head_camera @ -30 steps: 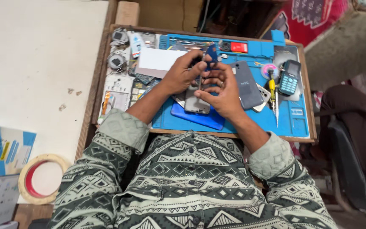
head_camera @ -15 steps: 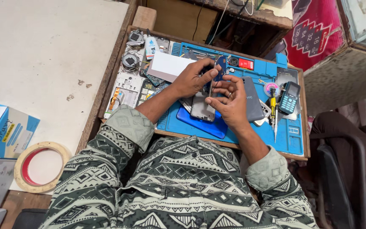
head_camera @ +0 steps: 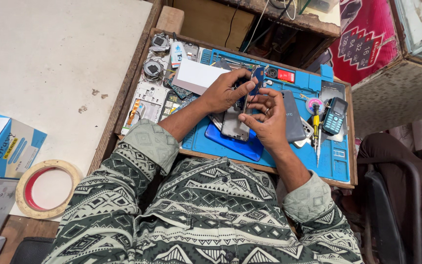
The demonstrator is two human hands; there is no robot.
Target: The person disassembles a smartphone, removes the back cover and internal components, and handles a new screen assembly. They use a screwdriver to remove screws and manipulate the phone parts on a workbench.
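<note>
While the left hand (head_camera: pixel 223 93) pinches a small blue part (head_camera: pixel 258 78) above the phone (head_camera: pixel 234 124), the right hand (head_camera: pixel 268 117) steadies that phone beneath; both look light, thin, fragile, best gripped by edges.

Bright, even daylight; sharp, soft shadows.

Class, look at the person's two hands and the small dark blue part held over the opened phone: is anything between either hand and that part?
Nothing visible. The left hand and the right hand both touch the dark blue part directly, above the opened phone on the blue mat. How firm each grip is cannot be told.
</note>
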